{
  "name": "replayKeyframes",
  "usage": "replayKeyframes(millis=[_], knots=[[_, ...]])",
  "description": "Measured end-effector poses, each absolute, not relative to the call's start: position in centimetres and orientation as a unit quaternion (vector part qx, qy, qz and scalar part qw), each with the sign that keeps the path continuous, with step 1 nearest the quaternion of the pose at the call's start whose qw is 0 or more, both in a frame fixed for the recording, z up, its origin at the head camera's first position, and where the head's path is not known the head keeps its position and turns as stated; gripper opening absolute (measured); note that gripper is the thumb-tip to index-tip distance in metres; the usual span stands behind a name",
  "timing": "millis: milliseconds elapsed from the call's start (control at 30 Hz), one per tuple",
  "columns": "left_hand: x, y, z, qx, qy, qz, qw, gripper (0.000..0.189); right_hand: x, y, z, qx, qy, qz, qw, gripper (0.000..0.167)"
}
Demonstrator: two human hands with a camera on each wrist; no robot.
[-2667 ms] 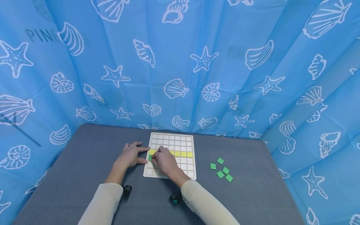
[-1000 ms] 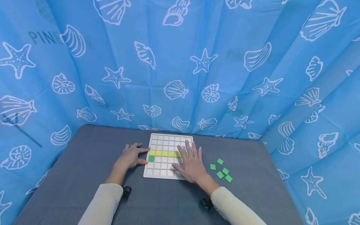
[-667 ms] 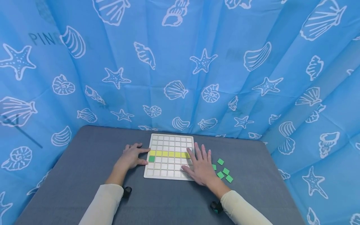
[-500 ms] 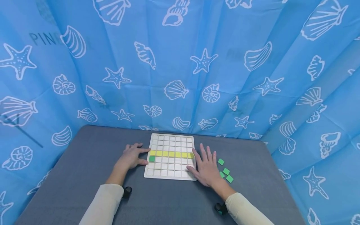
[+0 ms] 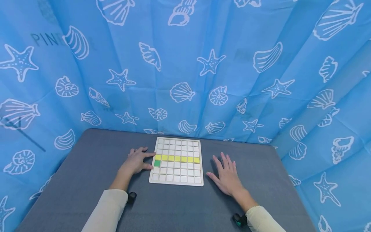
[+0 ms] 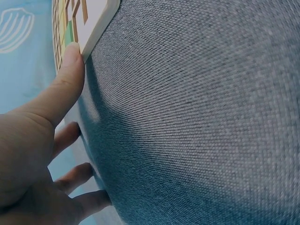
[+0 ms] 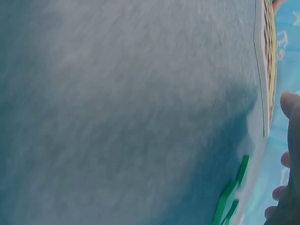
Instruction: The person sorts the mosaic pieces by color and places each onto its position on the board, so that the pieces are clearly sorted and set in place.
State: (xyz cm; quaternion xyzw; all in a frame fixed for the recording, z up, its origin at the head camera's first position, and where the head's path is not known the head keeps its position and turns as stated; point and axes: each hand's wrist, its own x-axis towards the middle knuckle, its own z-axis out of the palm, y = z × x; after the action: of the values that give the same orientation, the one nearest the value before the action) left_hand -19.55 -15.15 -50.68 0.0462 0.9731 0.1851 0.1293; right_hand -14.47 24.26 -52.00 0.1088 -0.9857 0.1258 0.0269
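A square white grid board (image 5: 176, 178) lies on the grey table. A row of yellow tiles (image 5: 178, 159) crosses its middle, and one green tile (image 5: 157, 163) sits just below that row's left end. My left hand (image 5: 134, 162) rests at the board's left edge, its thumb and index finger spread apart. In the left wrist view the thumb (image 6: 71, 54) touches the board's rim near the green tile. To the right of the board, my right hand (image 5: 227, 177) is spread over loose green tiles (image 7: 229, 197), which it hides from the head view. Nothing is gripped.
The grey cloth-covered table (image 5: 174, 206) reaches back to a blue curtain (image 5: 185, 64) with white shells and starfish, which also hangs along both sides. Black straps (image 5: 131, 197) circle the wrists.
My right hand has let go of the green tile at the board's left, opened, and moved right across the board to above the loose tiles. The left hand has stayed put.
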Motion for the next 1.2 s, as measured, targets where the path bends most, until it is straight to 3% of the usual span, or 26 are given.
replayKeyframes(millis=[367, 967, 1200], knots=[[-19.6, -15.1, -50.6, 0.044, 0.973, 0.189, 0.128, 0.069, -13.6, 27.0, -51.5, 0.075, -0.985, 0.150, 0.043, 0.064], [-19.6, -15.1, -50.7, 0.042, 0.971, 0.193, 0.134, 0.070, -13.9, 26.9, -52.2, 0.094, -0.976, 0.175, 0.086, 0.015], [-19.6, -15.2, -50.6, 0.045, 0.971, 0.191, 0.135, 0.070, -14.3, 26.1, -52.0, 0.110, -0.970, 0.188, 0.104, 0.015]])
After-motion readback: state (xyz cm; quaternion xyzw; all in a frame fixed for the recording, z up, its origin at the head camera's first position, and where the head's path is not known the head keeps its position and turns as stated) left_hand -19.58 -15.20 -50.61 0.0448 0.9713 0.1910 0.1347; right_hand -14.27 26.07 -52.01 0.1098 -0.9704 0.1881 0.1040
